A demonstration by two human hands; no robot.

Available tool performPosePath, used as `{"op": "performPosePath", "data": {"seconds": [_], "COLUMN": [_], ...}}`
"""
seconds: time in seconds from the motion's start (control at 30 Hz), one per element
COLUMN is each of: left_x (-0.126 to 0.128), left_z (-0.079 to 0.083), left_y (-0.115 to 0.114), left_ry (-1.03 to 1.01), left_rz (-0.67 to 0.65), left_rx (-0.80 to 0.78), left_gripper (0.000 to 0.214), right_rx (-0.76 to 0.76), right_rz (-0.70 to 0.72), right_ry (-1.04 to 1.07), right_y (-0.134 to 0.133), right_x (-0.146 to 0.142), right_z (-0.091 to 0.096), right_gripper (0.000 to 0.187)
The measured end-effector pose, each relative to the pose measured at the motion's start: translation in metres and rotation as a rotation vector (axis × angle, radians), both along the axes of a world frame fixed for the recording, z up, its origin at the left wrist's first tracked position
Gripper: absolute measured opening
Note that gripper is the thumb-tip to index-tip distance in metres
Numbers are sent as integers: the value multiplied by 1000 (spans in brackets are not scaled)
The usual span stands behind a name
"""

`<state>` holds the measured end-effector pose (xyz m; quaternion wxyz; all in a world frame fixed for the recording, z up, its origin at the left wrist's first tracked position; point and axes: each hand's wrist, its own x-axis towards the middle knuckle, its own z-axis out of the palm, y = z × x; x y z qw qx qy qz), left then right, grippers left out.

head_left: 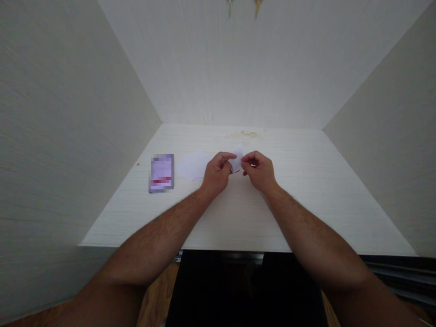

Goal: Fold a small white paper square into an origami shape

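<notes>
Between my two hands, just above the white desk, is a small piece of white paper (237, 160). My left hand (218, 171) pinches its left side between thumb and forefinger. On the other side my right hand (259, 170) grips the paper's right edge with thumb and fingertips. A little dark red shows at the paper's lower edge, too small to make out. White paper sheets (193, 165) lie flat on the desk beside my left hand, which covers their right end.
A purple rectangular item (161, 172), blurred by pixels, lies left of the sheets. Brownish marks (247, 134) show near the back wall, and a tiny orange speck (138, 164) sits far left. Pale walls enclose the desk (306, 204) at the back and both sides.
</notes>
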<state>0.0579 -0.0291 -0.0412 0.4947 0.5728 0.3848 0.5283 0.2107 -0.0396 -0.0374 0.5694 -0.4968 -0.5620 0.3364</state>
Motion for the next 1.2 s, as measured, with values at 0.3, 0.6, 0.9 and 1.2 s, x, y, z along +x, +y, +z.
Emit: {"op": "performPosePath", "data": {"seconds": [0.3,0.6,0.9,1.2], "left_x": [-1,1,2,0], "left_z": [2,4,15,12], "left_y": [-1,0,-2,-2], "left_ry": [96,42,-48,-10], "left_rz": [58,78,121,143], "left_rx": [16,-35,-86,-82], "left_gripper": [23,23,23,17], "right_rx": [-68,-6,153,227], "right_rz": [71,-11,28,96], "right_ry": [177,-55,-278,-355], "right_y": [2,0,-5,-5], "right_x": [1,2,0,1], "right_z": [3,2,2,1], "right_gripper": [14,6,22,28]}}
